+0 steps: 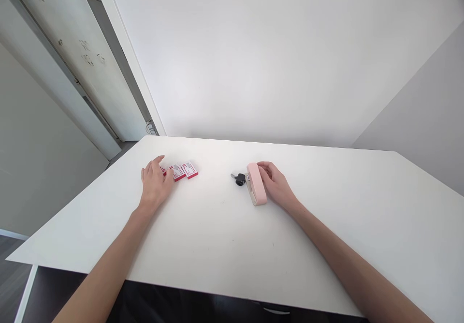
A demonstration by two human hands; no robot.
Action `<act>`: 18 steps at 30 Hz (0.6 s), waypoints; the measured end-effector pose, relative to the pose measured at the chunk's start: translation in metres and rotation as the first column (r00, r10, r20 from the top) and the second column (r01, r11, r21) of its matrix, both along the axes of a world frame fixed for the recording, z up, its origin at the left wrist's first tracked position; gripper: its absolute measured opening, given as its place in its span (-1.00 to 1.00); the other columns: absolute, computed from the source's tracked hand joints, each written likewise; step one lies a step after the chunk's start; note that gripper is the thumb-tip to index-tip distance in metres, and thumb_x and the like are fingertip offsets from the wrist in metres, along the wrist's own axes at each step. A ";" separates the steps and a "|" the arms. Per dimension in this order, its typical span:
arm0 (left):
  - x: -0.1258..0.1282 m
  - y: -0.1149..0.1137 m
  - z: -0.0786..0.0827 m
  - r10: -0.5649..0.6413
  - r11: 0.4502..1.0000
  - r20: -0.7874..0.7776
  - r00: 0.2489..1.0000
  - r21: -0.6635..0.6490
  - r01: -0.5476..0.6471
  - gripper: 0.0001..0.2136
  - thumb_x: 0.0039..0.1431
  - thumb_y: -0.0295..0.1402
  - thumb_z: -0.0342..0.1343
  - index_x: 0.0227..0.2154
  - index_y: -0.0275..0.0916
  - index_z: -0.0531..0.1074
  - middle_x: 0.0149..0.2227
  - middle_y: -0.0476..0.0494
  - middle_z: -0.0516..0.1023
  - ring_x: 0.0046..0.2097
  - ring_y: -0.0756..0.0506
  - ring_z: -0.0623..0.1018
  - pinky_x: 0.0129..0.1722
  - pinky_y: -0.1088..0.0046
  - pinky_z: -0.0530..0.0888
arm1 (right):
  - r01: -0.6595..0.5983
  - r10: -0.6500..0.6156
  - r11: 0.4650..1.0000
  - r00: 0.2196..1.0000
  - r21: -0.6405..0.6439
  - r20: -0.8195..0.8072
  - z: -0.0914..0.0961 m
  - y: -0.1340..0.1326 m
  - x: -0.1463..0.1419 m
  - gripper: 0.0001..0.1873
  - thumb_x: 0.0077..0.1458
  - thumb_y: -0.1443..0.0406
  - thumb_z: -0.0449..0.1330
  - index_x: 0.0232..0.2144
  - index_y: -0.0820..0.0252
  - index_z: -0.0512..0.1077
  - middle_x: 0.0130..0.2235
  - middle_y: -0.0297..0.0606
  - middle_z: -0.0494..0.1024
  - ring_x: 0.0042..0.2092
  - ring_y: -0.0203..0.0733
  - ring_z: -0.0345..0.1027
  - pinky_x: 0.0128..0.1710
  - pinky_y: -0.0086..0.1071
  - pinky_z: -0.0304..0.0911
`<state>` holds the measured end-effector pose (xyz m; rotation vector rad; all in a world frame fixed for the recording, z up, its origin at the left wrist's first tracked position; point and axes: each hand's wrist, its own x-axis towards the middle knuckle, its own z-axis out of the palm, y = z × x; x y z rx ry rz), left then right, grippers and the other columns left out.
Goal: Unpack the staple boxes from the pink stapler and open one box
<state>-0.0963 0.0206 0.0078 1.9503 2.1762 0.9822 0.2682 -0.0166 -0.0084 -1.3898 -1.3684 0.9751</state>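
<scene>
My left hand (155,183) rests at the left end of a row of small red-and-white boxes (190,169). Its fingers are apart, with the thumb by the middle box (177,172); the leftmost box is partly hidden behind the hand. Toward the middle of the table, my right hand (276,183) has its fingers curled against the right side of a pink stapler (256,183). The stapler's pale base faces left. Just left of it, almost touching, lies a key with a black head (239,179).
Both forearms lie across the white table (217,245), which meets a white wall (253,62) at the back. A stained pale door or cabinet panel (79,57) stands beyond the table at left. Dark space shows under the front edge.
</scene>
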 end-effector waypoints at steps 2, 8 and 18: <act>0.004 -0.002 0.000 -0.025 0.999 -0.036 0.999 -0.039 0.023 -0.46 0.30 -0.12 -0.04 0.29 -0.18 0.20 0.27 -0.36 0.39 0.43 -0.38 0.18 0.43 -0.20 -0.10 | 0.000 0.000 1.000 1.000 -0.003 -0.006 0.000 0.000 0.000 -0.61 0.31 -0.05 0.10 0.02 -0.04 0.45 0.13 -0.21 0.58 0.06 -0.03 0.48 0.04 -0.10 0.37; 0.009 -0.006 -0.001 -0.011 0.999 -0.022 1.000 -0.048 0.010 -0.41 0.34 0.02 -0.06 0.29 -0.23 0.16 0.16 -0.38 0.49 0.38 -0.37 0.27 0.41 -0.24 -0.13 | -0.002 0.002 1.000 1.000 -0.003 -0.003 0.001 0.000 0.000 -0.61 0.32 -0.04 0.10 0.03 -0.02 0.44 0.14 -0.21 0.57 0.07 -0.04 0.48 0.07 -0.10 0.35; 0.017 -0.012 0.000 -0.213 0.977 -0.159 0.964 -0.009 0.214 -0.48 0.36 -0.10 -0.06 0.26 -0.29 0.19 0.25 -0.45 0.37 0.34 -0.42 0.28 0.35 -0.15 0.18 | 0.003 -0.003 1.000 1.000 -0.003 0.005 0.001 -0.001 -0.001 -0.61 0.33 -0.05 0.08 0.02 -0.02 0.44 0.11 -0.22 0.58 0.07 -0.04 0.47 0.06 -0.11 0.35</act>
